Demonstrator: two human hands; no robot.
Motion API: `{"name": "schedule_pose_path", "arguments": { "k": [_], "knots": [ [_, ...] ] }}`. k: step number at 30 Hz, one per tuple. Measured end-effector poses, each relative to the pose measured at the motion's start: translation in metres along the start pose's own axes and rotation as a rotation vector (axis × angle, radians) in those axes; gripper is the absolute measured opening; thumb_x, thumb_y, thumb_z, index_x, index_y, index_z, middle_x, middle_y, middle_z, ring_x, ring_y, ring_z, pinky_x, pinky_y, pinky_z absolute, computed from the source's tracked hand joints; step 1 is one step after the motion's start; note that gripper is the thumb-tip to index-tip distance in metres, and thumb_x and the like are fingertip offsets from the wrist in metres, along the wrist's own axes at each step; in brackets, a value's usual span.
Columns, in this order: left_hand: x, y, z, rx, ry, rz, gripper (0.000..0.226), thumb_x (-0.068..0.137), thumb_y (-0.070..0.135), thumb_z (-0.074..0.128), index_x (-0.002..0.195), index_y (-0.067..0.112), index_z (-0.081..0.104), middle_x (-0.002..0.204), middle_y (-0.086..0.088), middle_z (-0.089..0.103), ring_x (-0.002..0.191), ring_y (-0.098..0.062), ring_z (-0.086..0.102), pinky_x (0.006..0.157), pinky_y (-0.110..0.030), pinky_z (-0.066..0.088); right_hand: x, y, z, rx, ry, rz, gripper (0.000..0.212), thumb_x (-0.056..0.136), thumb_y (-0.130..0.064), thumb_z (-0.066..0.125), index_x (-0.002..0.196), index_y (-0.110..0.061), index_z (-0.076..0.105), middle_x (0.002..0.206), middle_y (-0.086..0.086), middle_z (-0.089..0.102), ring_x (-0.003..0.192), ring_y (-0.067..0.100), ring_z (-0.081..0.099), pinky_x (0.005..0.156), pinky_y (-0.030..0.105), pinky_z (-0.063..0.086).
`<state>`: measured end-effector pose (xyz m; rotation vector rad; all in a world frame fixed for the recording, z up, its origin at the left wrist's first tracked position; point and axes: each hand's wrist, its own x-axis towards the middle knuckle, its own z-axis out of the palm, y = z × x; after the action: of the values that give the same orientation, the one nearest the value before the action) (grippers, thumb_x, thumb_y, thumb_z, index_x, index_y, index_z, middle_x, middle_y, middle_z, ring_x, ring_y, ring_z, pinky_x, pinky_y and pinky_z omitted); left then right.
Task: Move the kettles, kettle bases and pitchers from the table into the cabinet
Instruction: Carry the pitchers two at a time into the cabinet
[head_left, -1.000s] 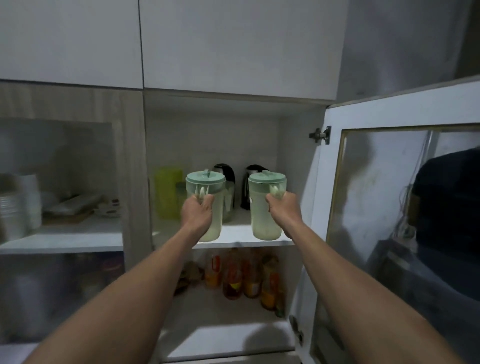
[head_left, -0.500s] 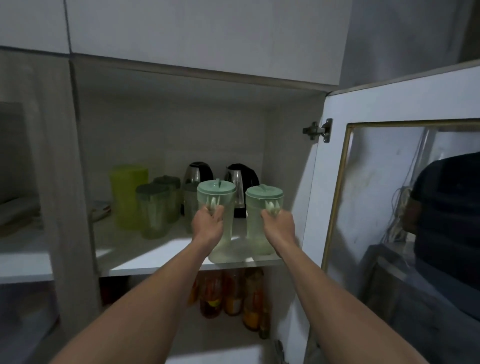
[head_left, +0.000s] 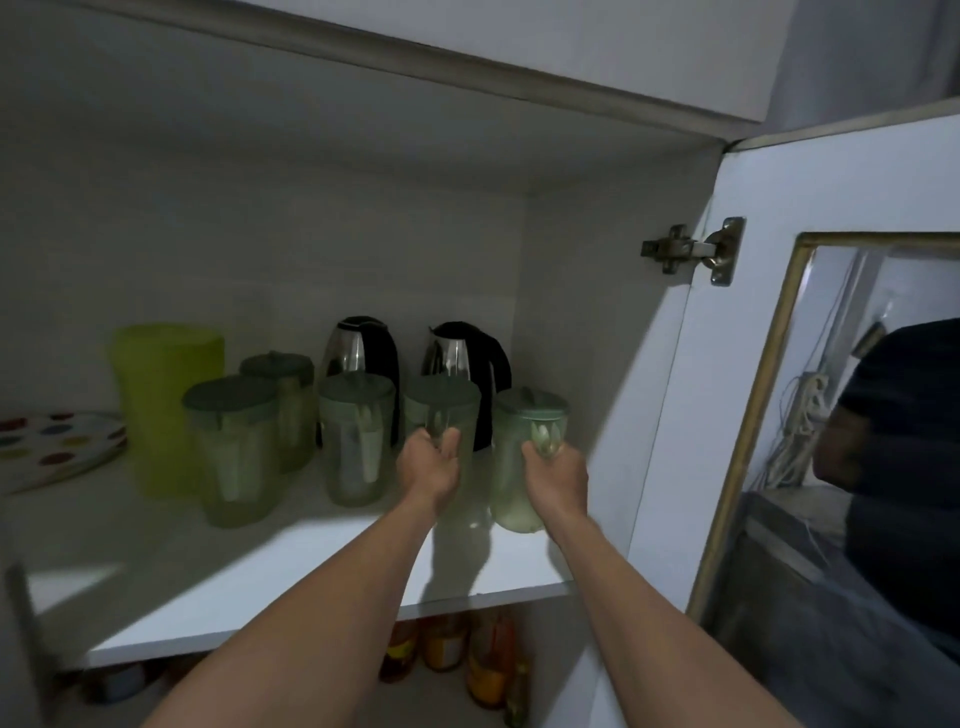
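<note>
both bare forearms reach up and forward, side by side, converging toward the far right. the left hand (head_left: 430, 464) is curled closed around a pitcher handle, knuckles facing the camera. the right hand (head_left: 557, 475), just beside it, is likewise clenched on another handle, wrist straight.

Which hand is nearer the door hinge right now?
Right. The right hand grips a pitcher below and left of the hinge; the left hand is farther left.

I see a dim, murky cabinet interior (head_left: 363, 218); light from behind me brightens only the shelf (head_left: 322, 566) front edge. Pitchers and hands smear with motion blur; straight edges bow outward.
</note>
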<state>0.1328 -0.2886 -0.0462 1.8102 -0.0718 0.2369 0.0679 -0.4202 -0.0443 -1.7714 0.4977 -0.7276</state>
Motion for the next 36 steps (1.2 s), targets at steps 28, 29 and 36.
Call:
{"name": "schedule_pose_path", "arguments": {
  "k": [28, 29, 36],
  "knots": [
    [0.03, 0.013, 0.015, 0.324, 0.03, -0.042, 0.069, 0.09, 0.041, 0.066, 0.133, -0.006, 0.04, 0.125, -0.025, 0.059, 0.118, -0.04, 0.056, 0.091, -0.04, 0.046, 0.036, -0.006, 0.003, -0.197, -0.02, 0.102, 0.041, 0.085, -0.043, 0.075, 0.106, -0.008, 0.066, 0.1, 0.008, 0.071, 0.089, 0.029, 0.066, 0.072, 0.03, 0.05],
    [0.029, 0.014, 0.012, 0.329, 0.048, -0.06, 0.067, 0.088, 0.043, 0.068, 0.129, -0.005, 0.045, 0.121, -0.024, 0.062, 0.115, -0.04, 0.058, 0.09, -0.04, 0.048, 0.034, -0.009, 0.0, -0.23, -0.014, 0.088, 0.044, 0.085, -0.043, 0.074, 0.109, -0.007, 0.063, 0.105, 0.009, 0.07, 0.095, 0.031, 0.066, 0.077, 0.033, 0.053],
    [-0.015, 0.052, -0.017, 0.308, 0.123, 0.058, 0.05, 0.093, 0.039, 0.062, 0.12, 0.002, 0.044, 0.119, -0.026, 0.055, 0.112, -0.044, 0.055, 0.087, -0.045, 0.045, -0.007, -0.05, -0.029, -0.305, -0.07, -0.099, 0.06, 0.091, -0.043, 0.066, 0.138, -0.011, 0.047, 0.133, 0.01, 0.059, 0.123, 0.032, 0.056, 0.103, 0.041, 0.049]
  ]
}}
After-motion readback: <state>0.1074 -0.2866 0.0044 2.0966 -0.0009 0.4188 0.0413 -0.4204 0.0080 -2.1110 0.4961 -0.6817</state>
